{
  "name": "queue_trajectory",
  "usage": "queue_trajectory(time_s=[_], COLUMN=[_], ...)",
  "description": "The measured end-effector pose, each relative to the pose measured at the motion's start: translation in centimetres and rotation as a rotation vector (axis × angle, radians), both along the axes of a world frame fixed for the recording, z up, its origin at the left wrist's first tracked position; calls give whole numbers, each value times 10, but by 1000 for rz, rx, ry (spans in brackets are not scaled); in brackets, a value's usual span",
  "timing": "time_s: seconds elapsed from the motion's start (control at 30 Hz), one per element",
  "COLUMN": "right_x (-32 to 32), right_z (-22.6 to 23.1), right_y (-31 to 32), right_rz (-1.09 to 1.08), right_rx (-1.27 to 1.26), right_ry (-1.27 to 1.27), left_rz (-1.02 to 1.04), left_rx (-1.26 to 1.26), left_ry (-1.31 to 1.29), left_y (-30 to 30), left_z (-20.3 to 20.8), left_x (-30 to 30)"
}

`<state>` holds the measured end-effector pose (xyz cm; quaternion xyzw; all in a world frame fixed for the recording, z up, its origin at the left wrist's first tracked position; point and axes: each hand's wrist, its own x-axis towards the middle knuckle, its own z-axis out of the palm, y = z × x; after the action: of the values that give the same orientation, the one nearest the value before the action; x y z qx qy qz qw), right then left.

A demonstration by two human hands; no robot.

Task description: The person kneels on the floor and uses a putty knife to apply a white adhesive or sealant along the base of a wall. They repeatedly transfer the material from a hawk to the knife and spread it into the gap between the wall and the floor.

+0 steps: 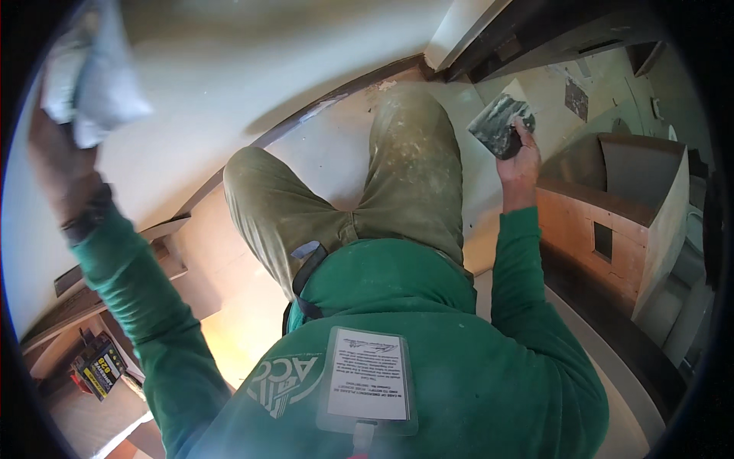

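Note:
At the far upper left, my left hand (61,153) is raised against the pale wall, closed around a whitish, sheet-like thing (111,92). Motion blurs it, so its exact kind does not show. My right hand (521,159) is held out beyond my right knee. Its thumb presses on the face of a thin, squarish dark grey piece (498,122) with a pale corner; the fingers behind it are hidden. The two hands are far apart, with my bent knees in dusty olive trousers (417,153) between them.
A wooden cabinet-like box (596,237) with a square cutout stands to my right. Lower left, a black and yellow package (99,366) sits in a wooden shelf unit (65,325). A dark trim strip (306,107) runs along the pale wall's foot. A badge (368,375) hangs on my chest.

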<state>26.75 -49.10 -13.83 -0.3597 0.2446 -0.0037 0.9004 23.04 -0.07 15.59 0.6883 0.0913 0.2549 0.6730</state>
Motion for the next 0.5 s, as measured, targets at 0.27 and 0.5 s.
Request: queue_trajectory(time_s=[0.27, 0.5], right_x=[-26, -86], right_z=[109, 128], right_y=[67, 139], right_rz=[288, 548], right_rx=[-425, -1036], right_ry=[-326, -670], left_rz=[-217, -95], left_rx=[-688, -1156], left_ry=[294, 342], left_y=[-89, -143], left_z=[-148, -186], left_x=[-49, -69])
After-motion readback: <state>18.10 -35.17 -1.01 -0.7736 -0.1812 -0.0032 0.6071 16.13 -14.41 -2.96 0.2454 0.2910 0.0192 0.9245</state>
